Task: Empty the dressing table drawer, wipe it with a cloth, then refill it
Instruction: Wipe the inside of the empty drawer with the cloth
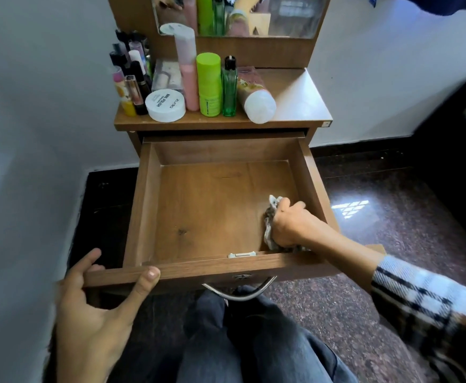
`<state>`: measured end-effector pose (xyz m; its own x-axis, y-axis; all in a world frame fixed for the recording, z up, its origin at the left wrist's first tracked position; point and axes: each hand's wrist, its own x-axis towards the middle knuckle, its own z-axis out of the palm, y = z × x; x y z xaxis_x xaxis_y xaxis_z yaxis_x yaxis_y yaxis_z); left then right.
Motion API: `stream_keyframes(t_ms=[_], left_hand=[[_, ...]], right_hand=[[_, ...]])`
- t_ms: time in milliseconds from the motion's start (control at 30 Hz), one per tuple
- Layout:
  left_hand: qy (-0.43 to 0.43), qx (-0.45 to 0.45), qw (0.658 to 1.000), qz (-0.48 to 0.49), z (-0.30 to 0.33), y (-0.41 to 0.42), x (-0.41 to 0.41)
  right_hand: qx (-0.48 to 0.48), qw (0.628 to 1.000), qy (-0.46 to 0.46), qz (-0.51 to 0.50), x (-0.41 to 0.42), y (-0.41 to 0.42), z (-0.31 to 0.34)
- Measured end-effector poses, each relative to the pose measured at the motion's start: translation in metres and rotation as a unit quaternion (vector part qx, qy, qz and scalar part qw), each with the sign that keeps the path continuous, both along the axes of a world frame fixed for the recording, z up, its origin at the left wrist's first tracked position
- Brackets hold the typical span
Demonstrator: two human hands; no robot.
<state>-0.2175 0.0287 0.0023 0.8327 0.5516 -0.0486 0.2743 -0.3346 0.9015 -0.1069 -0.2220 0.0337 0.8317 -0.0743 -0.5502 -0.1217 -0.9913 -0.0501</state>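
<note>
The drawer [220, 205] of the dressing table [295, 106] is seen pulled fully out; it is a shallow box of brown wood-grain laminate with a smooth, slightly glossy floor marked by one dark knot-like spot near the left. Nothing but the cloth lies inside it. A curved metal handle [240, 293] hangs from its front panel, and a small pale metal lock plate [241, 254] is set in the top edge of that panel.

The cloth [271, 225], a crumpled, mottled grey-and-white rag, is bunched in the right hand [287, 225], whose grip is closed tightly round it; the rag is pressed against the drawer floor in the near right corner, close beside the right wall. A plaid sleeve [419, 299] covers the forearm.

The left hand [93, 308] is held at the drawer's front left corner, its grip spread wide: the thumb tip rests on the top edge of the front panel, the fingers reach round the corner.

On the worktop above, cosmetics are crowded at the left: a round white nail polish remover tub [166, 105], a tall pink bottle [187, 67], a lime-green cylinder [209, 84], a slim green glass bottle [229, 87], and a white-capped bottle [255, 96] lying tilted.
</note>
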Motion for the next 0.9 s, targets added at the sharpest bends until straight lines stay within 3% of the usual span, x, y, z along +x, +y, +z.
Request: stream_keyframes(t_ms=[133,333,467,667,900], left_hand=[[0.005,-0.008,1.000,-0.002,0.004,-0.002,0.001],[0.016,-0.033,0.999,0.012,0.013,-0.005,0.003],[0.023,-0.038,0.999,0.000,0.017,-0.006,0.002],[0.028,-0.012,0.999,-0.011,0.022,-0.011,0.005],[0.035,-0.014,0.999,-0.007,0.026,-0.013,0.002]], right_hand=[[0.036,0.998,-0.017,0.042,0.016,0.035,0.012],[0.167,0.969,0.074,0.165,0.021,0.138,0.015],[0.188,0.962,0.110,0.164,0.021,0.169,0.016],[0.176,0.981,-0.036,0.079,0.002,0.173,-0.005],[0.120,0.975,-0.174,0.073,0.068,0.167,-0.018]])
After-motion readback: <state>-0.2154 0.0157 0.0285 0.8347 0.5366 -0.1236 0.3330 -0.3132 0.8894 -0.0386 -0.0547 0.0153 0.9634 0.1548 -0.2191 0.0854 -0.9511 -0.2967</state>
